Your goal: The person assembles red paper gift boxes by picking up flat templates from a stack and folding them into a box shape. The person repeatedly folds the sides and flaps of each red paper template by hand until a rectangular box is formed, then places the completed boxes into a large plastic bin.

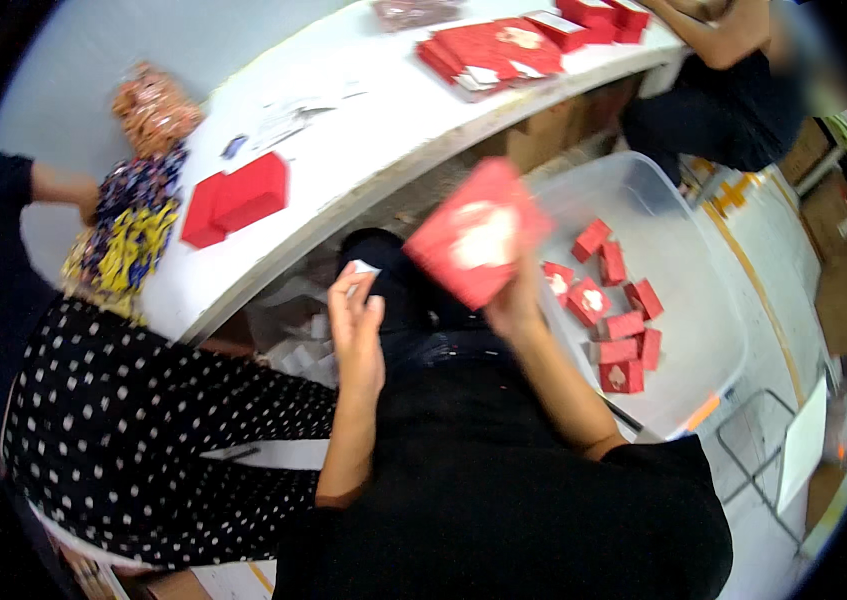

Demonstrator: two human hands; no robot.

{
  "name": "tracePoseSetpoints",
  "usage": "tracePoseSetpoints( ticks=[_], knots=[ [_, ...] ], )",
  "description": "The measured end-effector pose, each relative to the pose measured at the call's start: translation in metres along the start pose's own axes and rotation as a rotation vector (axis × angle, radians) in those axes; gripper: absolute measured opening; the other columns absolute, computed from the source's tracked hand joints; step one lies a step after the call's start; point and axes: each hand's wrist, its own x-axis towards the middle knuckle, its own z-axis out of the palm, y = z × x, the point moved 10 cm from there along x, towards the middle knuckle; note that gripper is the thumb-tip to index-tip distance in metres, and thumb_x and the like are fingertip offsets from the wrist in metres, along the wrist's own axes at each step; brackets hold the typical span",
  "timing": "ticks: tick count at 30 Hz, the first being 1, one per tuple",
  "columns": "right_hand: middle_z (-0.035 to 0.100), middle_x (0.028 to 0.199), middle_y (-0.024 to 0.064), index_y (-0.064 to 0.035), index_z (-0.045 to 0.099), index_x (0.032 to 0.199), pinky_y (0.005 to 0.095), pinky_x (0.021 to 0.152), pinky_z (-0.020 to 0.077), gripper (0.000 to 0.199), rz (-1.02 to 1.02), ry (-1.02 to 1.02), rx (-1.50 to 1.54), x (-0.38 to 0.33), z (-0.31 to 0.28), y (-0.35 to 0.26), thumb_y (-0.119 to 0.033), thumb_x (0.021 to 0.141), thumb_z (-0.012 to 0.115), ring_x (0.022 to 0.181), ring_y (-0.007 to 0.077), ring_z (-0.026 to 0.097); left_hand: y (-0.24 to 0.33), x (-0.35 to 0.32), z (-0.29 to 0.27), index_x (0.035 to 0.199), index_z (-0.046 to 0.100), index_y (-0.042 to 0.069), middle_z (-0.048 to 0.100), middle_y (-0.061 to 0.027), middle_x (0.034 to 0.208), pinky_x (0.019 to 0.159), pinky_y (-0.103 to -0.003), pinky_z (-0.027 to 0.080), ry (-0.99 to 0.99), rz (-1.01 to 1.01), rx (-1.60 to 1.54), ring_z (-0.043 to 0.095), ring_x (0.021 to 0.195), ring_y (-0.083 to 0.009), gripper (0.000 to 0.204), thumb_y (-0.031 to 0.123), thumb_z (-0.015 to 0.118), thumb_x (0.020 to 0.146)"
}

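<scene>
My right hand [517,303] grips a red box [443,252] with a pale printed shape on it, held up over my lap and blurred by motion. My left hand [355,325] is raised beside it, apart from the box. Between its fingertips is a small white piece [365,268], perhaps paper; its exact kind is too small to tell. To the right stands a clear plastic bin [688,330] with several small red boxes [624,324] lying loose inside.
Two red boxes [248,192] sit on the curved white table [343,140]; flat red pieces [488,50] are stacked farther along. Colourful bundles [133,235] lie at its left end. One person in polka dots [143,430] is close on my left; another person [723,110] sits far right.
</scene>
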Motion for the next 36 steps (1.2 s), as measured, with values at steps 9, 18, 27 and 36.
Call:
tracePoseSetpoints(
  ticks=[9,18,27,36],
  knots=[
    [0.015,0.144,0.007,-0.0155,0.023,0.135,0.0505,0.091,0.0315,0.094,-0.161,0.715,-0.138,0.018,-0.172,-0.094,-0.066,0.064,0.061,0.127,0.0266,0.027,0.0,0.004,-0.005,0.118,0.041,0.009,0.04,-0.0075,0.129,0.091,-0.034,0.042,-0.002,-0.011,-0.083,0.045,0.114,-0.0193,0.037,0.004,0.051,0.083],
    [0.047,0.108,0.0174,0.002,0.044,0.113,0.0372,0.09,0.0372,0.065,-1.056,0.227,-1.471,0.123,0.068,-0.171,-0.03,0.066,0.077,0.101,0.0286,0.046,0.003,-0.001,-0.037,0.116,0.042,0.009,0.044,-0.0077,0.122,0.083,-0.031,0.046,0.138,-0.083,-0.158,0.05,0.105,-0.0182,0.029,0.008,0.051,0.088],
    [0.046,0.122,0.0218,-0.0073,0.043,0.122,0.0477,0.09,0.0401,0.091,-0.346,0.4,-2.127,0.233,0.085,-0.192,-0.06,0.055,0.073,0.116,0.0345,0.044,0.002,0.005,-0.028,0.115,0.043,0.009,0.044,-0.0041,0.119,0.08,-0.026,0.046,0.112,-0.119,-0.178,0.051,0.1,-0.0123,0.033,0.002,0.051,0.084],
    [0.055,0.107,0.0191,-0.0026,0.048,0.115,0.0472,0.084,0.0387,0.083,-0.985,0.414,-2.012,0.184,0.127,-0.22,-0.058,0.058,0.072,0.104,0.0338,0.051,0.009,0.011,-0.022,0.113,0.044,0.007,0.047,-0.007,0.118,0.082,-0.028,0.045,0.047,-0.088,-0.133,0.053,0.1,-0.0141,0.03,0.006,0.051,0.085]
  ],
)
